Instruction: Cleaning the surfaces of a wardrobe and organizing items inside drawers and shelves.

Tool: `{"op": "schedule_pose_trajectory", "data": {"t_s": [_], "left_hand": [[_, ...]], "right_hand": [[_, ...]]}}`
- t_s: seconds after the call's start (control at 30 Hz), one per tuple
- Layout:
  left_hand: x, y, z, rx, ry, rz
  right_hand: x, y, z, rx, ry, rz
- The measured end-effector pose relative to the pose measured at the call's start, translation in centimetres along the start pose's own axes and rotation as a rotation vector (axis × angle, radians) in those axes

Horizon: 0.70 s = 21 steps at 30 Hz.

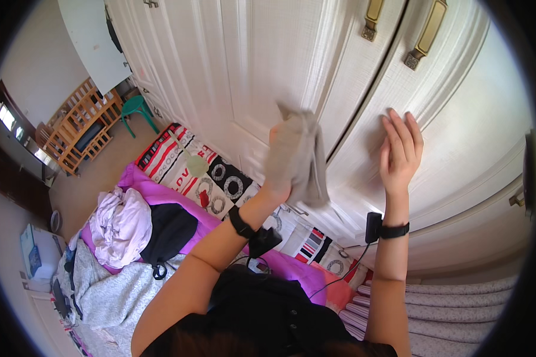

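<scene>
A grey-beige cloth is bunched over my left hand, whose fingers are mostly hidden behind it. The hand holds it up against or just in front of the white wardrobe door, slightly blurred by motion. My right hand is raised, fingers stretched out and nearly together, at the neighbouring white door to the right of the gap; whether the fingertips touch it I cannot tell. Two brass handles sit above my hands on either side of that gap.
Below lies a bed with a patterned red, black and white cover, a purple blanket, a pale pink bundle and a black garment. Far left are a green stool and wooden crib. A pleated curtain hangs lower right.
</scene>
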<state>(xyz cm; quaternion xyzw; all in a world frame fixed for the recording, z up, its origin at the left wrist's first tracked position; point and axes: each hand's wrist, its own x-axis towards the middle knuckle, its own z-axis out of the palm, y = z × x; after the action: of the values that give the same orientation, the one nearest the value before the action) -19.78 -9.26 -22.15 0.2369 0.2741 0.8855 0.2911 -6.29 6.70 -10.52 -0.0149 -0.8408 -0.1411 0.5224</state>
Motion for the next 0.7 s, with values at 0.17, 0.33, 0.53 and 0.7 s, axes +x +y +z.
{"op": "schedule_pose_trajectory", "data": {"t_s": [0.17,0.33,0.53,0.7], "left_hand": [[5.9,2.4,5.4,1.391,-0.158,0.788],[15.0,4.1,3.5,1.724,0.185,0.913],[25.4,12.9,-8.9,1.62,0.486,1.035],[22.5,7.6,-11.7,1.63,0.432,0.934]], "right_hand": [[-1.2,-0.8,5.0,-0.207,0.205,0.02],[-2.4,-0.8,3.9,-0.281,0.087,0.035],[-2.8,-0.8,6.5,-0.354,0.094,0.038],[-3.4,-1.4,7.4,-0.374,0.144,0.113]]}}
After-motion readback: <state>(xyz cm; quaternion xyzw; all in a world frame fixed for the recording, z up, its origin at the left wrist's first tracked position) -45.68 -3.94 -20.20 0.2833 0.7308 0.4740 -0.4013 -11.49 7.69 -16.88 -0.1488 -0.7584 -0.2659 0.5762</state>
